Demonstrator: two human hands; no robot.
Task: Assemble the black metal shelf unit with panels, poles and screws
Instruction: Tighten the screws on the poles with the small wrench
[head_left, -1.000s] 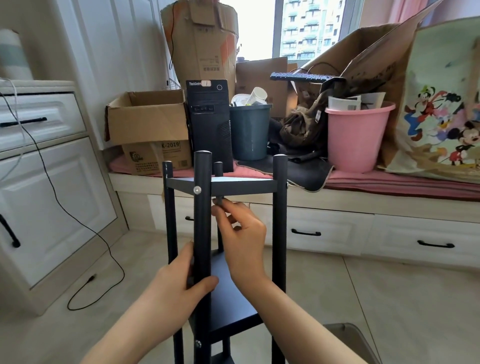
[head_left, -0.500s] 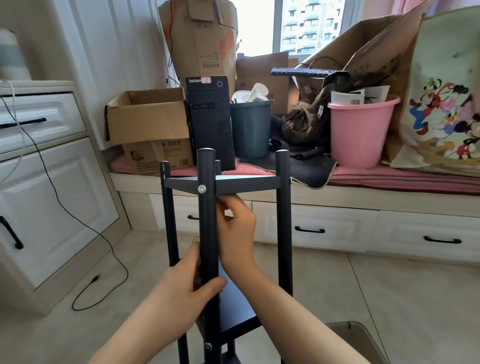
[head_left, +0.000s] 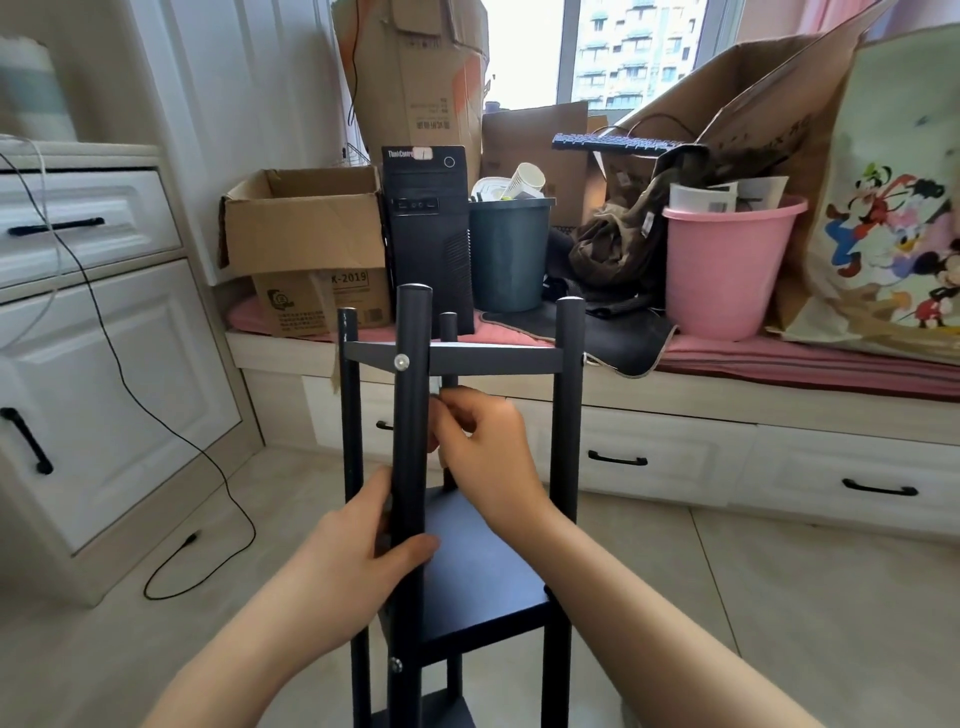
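Note:
The black metal shelf unit stands upright on the floor in front of me, with its top panel (head_left: 493, 358) and middle panel (head_left: 478, 571) fixed between four poles. A silver screw (head_left: 401, 362) shows where the top panel meets the near pole (head_left: 410, 441); another screw (head_left: 396, 664) sits lower down. My left hand (head_left: 358, 551) grips the near pole at mid height. My right hand (head_left: 488, 457) is just under the top panel, beside that pole, fingers curled and pinching a small metal piece (head_left: 435, 387). I cannot tell whether this piece is a screw or a tool.
Behind the shelf runs a window bench with drawers, loaded with a cardboard box (head_left: 306, 234), a computer tower (head_left: 428, 234), a dark bin (head_left: 509, 254) and a pink bucket (head_left: 722, 265). A white cabinet (head_left: 104, 364) stands left; a black cable (head_left: 208, 493) trails on the floor.
My right hand has shifted left under the top panel, closer to the near pole, with its fingers turning. My left hand keeps its grip on the pole.

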